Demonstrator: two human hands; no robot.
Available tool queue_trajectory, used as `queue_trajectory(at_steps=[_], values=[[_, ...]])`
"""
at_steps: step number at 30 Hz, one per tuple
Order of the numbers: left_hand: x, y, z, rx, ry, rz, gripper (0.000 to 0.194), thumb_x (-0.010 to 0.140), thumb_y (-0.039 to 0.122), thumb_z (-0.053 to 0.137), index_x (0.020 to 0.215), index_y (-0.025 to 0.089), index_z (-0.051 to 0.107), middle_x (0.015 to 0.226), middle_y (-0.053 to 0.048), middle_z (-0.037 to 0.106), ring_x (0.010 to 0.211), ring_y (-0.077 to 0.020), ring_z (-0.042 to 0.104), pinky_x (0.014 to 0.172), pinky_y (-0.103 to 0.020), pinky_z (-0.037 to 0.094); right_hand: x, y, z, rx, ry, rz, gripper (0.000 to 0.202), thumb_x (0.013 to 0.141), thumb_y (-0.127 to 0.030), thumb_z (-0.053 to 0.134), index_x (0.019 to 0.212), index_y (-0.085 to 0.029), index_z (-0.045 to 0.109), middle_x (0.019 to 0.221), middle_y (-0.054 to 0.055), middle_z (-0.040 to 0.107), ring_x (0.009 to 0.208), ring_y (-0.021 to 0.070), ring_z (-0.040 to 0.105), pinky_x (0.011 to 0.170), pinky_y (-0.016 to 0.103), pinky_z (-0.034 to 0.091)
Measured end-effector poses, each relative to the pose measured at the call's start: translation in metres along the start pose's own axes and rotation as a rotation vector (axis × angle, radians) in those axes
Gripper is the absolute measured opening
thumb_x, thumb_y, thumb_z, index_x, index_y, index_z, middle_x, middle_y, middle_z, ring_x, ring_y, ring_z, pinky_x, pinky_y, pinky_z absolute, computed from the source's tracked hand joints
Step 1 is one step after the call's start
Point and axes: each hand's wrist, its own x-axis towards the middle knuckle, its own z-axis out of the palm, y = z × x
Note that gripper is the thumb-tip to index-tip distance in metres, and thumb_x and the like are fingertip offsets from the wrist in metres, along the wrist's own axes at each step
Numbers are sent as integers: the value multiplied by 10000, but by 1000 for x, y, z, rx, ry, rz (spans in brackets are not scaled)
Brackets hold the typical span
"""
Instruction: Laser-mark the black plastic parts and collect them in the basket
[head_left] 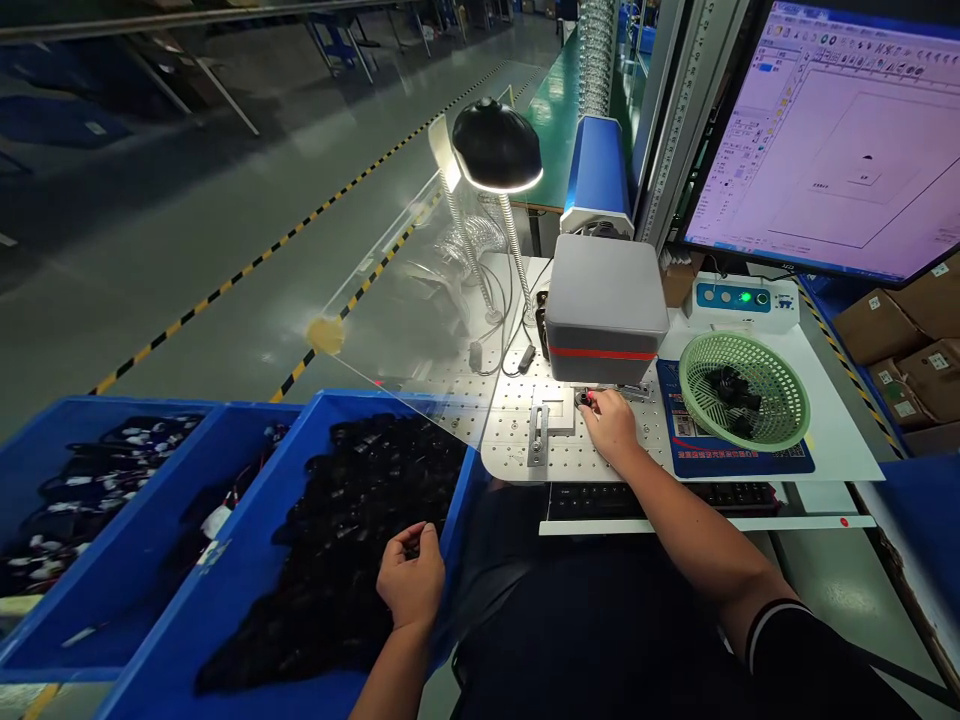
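Observation:
My right hand (611, 428) reaches onto the perforated white work plate (506, 445), below the grey machine head (606, 300). Its fingertips close on a small black part (583, 398), beside a square light-coloured fixture (559, 410). A spot of red light falls near the fingers. Over the right side of a blue bin (247, 590) hangs my left hand (414, 578), thumb and fingers curled together. Whatever it may hold is hidden. Beneath and beyond it lies a heap of black parts (367, 500), too dark to tell apart.
A green basket (795, 410) with several black pieces rests on a blue mat (690, 460). A keyboard (592, 497) sits under the plate edge. A clear panel (420, 330), a lit lamp (495, 145) and a monitor (832, 150) surround the machine. Another blue bin (150, 590) stands left.

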Motion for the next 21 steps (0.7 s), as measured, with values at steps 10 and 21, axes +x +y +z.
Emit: queue_trajectory(at_steps=[10,21], values=[[1,-1,2,-14,21,5,302,750,439,625,897,178,669,832,-42,640,805,-231,600,845,-423,497,0,-2,0,-56,2,12,185,926,-265,632,1065,-171,708,963,86,672,946,248,601,821,353,480],[6,-12,5,12,15,-1,326,757,472,632,918,191,677,845,-41,649,793,-228,605,858,-436,499,1,1,4,-53,33,3,161,921,-270,638,1034,-184,713,979,78,680,937,241,598,825,355,476]])
